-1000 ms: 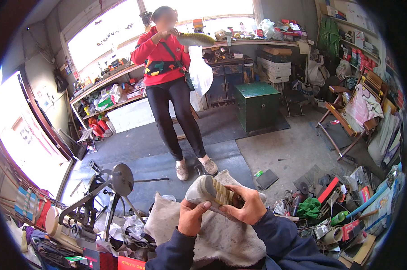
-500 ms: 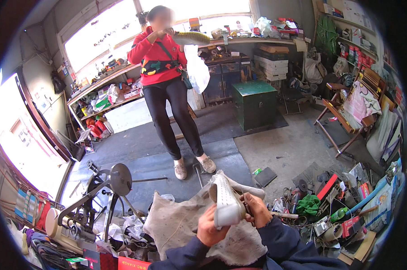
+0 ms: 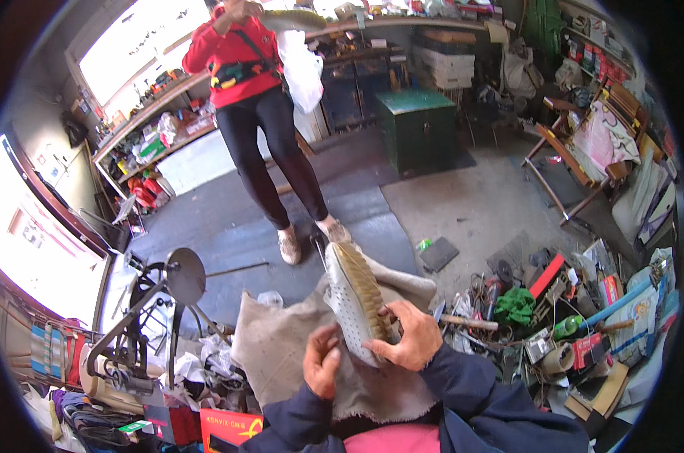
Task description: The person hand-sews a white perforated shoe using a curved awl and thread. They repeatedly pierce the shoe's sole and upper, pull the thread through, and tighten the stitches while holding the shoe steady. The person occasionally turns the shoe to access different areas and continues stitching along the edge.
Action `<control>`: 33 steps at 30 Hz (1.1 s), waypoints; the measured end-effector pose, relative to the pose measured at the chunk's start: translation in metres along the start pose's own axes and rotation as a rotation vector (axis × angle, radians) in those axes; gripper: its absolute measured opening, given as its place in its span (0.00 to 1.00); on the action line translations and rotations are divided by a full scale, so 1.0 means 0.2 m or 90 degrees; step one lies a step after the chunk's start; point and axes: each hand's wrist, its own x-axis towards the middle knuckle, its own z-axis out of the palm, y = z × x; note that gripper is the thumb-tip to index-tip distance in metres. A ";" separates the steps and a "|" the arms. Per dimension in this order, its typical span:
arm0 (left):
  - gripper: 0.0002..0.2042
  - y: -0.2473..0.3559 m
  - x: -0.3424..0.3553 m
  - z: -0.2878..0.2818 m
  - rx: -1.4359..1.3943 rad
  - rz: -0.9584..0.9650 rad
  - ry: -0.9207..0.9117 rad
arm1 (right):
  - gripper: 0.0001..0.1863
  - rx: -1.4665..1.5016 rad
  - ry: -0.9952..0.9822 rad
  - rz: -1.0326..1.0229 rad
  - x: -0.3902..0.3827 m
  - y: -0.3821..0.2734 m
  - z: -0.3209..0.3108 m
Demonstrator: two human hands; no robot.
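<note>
A white shoe [image 3: 345,306] with small holes in its upper stands tilted over my lap, its tan ridged sole [image 3: 363,287] turned to the right. My right hand [image 3: 411,337] grips it at the lower end, with the thumb across the sole. A small dark patch shows between those fingers; what it is I cannot make out. Just left of the shoe is my left hand [image 3: 323,362], loosely curled with its fingers apart and nothing in it. Under both hands a stained grey-beige cloth [image 3: 277,340] covers my lap.
A person in a red top [image 3: 240,60] stands ahead, holding another shoe [image 3: 293,20] and a white bag [image 3: 302,79]. To my left is an iron hand-cranked machine [image 3: 149,309]. Tools and scraps, including a green cloth [image 3: 515,307], crowd the right. A green chest [image 3: 417,132] stands farther back.
The shoe has turned so its sole now shows to the right. My left hand has let go of it and moved left. My right hand now holds the sole side. The view has tipped downward.
</note>
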 end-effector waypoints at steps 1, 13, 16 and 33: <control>0.28 0.01 0.03 0.00 -0.001 0.010 0.029 | 0.31 -0.007 -0.001 -0.022 0.01 0.00 0.00; 0.22 0.09 0.34 0.10 0.196 0.011 0.107 | 0.07 0.464 -0.082 0.197 0.10 0.03 -0.01; 0.18 0.09 0.40 0.08 0.231 0.017 0.139 | 0.08 0.567 -0.103 0.209 0.13 0.03 -0.03; 0.25 0.12 0.46 0.01 0.146 -0.041 -0.028 | 0.07 0.606 0.091 0.299 0.07 0.19 -0.16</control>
